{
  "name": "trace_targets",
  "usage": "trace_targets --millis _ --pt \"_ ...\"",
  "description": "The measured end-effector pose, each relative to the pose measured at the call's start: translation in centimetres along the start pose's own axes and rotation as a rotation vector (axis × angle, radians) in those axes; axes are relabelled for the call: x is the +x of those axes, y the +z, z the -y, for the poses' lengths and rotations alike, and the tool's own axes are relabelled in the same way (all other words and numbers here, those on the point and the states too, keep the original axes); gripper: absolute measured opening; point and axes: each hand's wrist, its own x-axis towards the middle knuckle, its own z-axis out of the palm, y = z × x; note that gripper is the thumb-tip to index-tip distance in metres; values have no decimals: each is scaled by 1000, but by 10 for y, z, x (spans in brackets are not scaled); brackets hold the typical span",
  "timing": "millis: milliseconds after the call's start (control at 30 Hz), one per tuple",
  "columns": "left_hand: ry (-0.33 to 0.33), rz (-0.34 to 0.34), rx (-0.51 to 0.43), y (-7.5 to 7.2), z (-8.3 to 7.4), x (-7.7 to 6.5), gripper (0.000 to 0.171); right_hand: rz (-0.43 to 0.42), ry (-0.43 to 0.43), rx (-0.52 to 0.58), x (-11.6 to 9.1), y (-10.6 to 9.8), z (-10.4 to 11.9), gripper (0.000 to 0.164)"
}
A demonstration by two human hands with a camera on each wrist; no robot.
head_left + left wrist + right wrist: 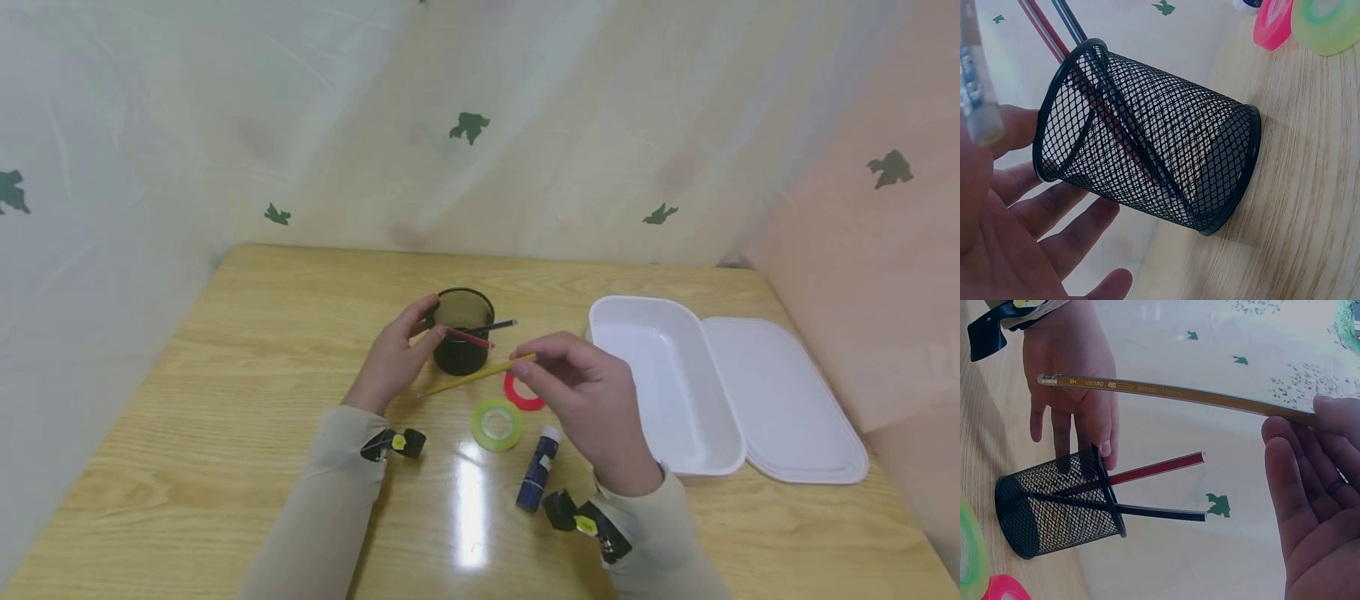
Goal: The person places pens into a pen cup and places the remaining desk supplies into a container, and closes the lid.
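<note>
My right hand (592, 396) pinches a yellow pencil (472, 379) between thumb and fingers. The pencil's eraser end points left, in front of a black mesh pen holder (460, 354). In the right wrist view, the same pencil (1166, 392) shows its printed side. My left hand (393, 358) holds the pen holder by its rim, thumb on the near side and fingers at the far side. A red pencil (1160, 467) and a dark pencil (1163, 513) lean in the upright pen holder, their upper ends sticking out over its rim.
Near the holder lie a red tape roll (517, 400) and a green tape roll (497, 425). A blue glue stick (538, 471) with a white cap lies by the right wrist. On the right are a white plastic box (675, 383) and its lid (787, 400).
</note>
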Motion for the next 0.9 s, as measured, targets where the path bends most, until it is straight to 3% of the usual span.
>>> trace_targets --millis 333,900 --pt "9 -1 -1 0 0 0 54 0 -59 34 0 0 2 12" --pt "8 -1 4 -1 -1 -1 55 -16 -54 34 0 1 1 19"
